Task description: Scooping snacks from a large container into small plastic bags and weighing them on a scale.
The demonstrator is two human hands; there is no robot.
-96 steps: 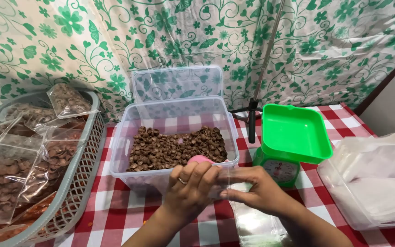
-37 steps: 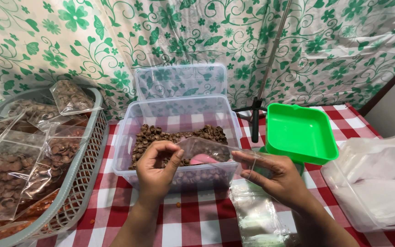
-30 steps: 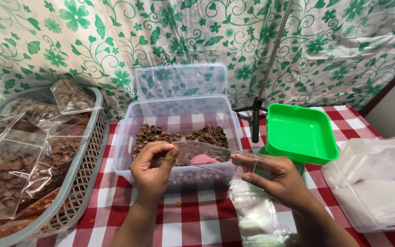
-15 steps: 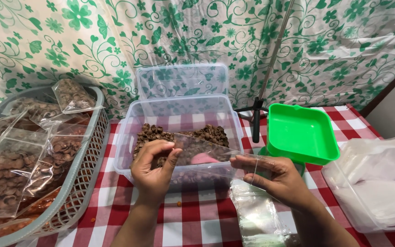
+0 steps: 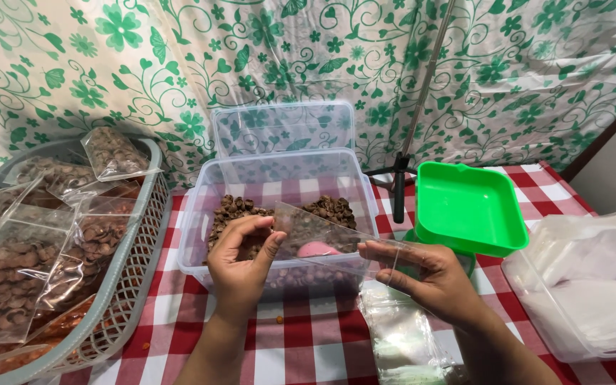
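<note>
A: L hand [image 5: 240,260]?

B: Palm turned away from cam, fingers curled, thumb and fingertips pinched together on the near-left edge of a clear plastic bag [image 5: 322,239]. Forearm comes up from the bottom edge.

A: R hand [image 5: 429,278]?

B: Flatter, fingers stretched toward the left, thumb on top, clamped on the bag's right edge. So 2 hands, 1 bag stretched between them, held just over the front rim of the clear tub [image 5: 279,171].

A: What's behind the grip?

B: 1 tub w/ brown snack pieces [image 5: 240,210] in it, plus a pink scoop [image 5: 316,249] seen thru the bag, can't tell its full shape. Pieces are too many to count. 1 clear lid [image 5: 283,128] stands upright behind the tub.

A: Below the grip?

B: Stack of empty clear bags [image 5: 401,342] on the red-check tablecloth [image 5: 308,335], just under the R wrist. No. of bags can't tell.

A: Off to the sides?

B: Right of the R hand: 1 green tray [image 5: 468,207], then 1 clear box [image 5: 586,285] w/ white stuff inside. Left of the L hand: 1 grey basket [image 5: 133,285] holding filled snack bags [image 5: 8,267], at least 5 visible.
</note>
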